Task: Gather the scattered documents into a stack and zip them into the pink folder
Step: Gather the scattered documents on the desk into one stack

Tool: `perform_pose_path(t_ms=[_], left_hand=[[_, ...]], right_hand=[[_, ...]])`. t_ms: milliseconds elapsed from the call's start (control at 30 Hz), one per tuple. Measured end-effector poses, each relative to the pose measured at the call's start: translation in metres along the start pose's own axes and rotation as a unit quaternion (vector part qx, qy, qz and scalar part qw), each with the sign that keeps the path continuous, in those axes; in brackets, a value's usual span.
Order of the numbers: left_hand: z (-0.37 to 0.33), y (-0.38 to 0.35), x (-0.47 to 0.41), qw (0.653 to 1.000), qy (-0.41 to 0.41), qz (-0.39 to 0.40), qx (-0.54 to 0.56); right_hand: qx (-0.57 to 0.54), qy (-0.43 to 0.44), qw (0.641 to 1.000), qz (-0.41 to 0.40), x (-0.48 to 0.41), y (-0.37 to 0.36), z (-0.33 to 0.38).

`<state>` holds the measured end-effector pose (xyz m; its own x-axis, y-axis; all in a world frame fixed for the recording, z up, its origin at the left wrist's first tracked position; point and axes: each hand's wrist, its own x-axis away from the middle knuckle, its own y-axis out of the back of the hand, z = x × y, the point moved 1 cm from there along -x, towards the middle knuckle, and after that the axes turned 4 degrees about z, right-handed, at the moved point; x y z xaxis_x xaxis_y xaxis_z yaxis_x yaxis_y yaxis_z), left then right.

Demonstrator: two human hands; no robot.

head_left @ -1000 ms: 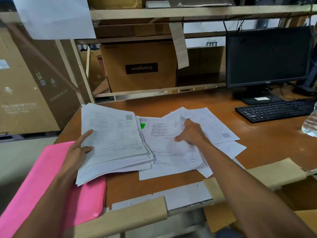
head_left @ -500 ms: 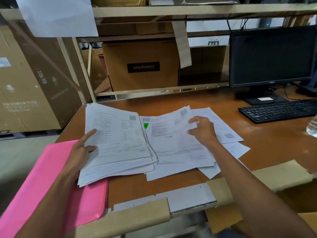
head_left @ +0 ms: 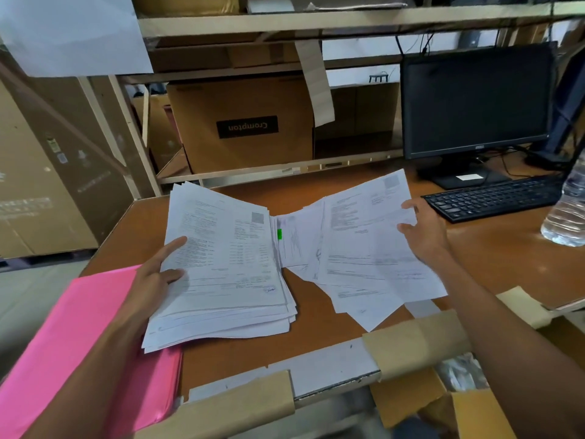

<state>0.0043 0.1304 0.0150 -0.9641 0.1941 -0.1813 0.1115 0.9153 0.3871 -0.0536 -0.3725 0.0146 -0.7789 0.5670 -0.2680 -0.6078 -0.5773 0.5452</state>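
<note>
A thick stack of printed documents [head_left: 228,267] lies at the left of the brown table, its near corner overlapping the pink folder [head_left: 79,337]. My left hand [head_left: 155,277] grips the stack's left edge, index finger stretched over the top sheet. A loose bunch of several sheets [head_left: 364,255] is lifted and fanned to the right of the stack, its left edge tucked by a green tab [head_left: 279,234]. My right hand [head_left: 424,232] pinches the bunch at its right edge. The folder lies flat under my left forearm and hangs off the table's left corner.
A black keyboard [head_left: 493,198] and a dark monitor [head_left: 474,99] stand at the back right. A clear water bottle [head_left: 566,213] is at the right edge. A cardboard box [head_left: 243,125] sits on the shelf behind. Taped cardboard pads cover the table's front rail [head_left: 335,369].
My right hand has gathered the scattered sheets and raised them off the table, moving right and up. My left hand has stayed on the stack.
</note>
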Motion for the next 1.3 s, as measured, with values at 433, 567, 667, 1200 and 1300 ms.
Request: perform_pose_path(t_ms=[433,567,667,1200,1300], left_hand=[[-0.001,-0.034,-0.006,0.999,-0.004,0.029,0.016],[0.005,-0.031,-0.009,0.999,0.004,0.031,0.028],[0.005,-0.032,-0.009,0.999,0.009,0.032,0.037],[0.003,-0.040,-0.005,1.000,0.009,0.025,-0.003],[0.002,-0.042,-0.005,1.000,0.012,0.026,-0.002]], right_hand=[[0.052,-0.007,0.996,-0.068,-0.005,0.018,-0.016],[0.178,0.006,0.984,-0.008,-0.004,0.015,-0.022],[0.151,0.025,0.988,-0.007,-0.002,0.009,-0.020],[-0.174,0.113,0.978,-0.005,-0.002,-0.001,0.027],[-0.293,0.102,0.950,-0.029,-0.011,0.001,0.041]])
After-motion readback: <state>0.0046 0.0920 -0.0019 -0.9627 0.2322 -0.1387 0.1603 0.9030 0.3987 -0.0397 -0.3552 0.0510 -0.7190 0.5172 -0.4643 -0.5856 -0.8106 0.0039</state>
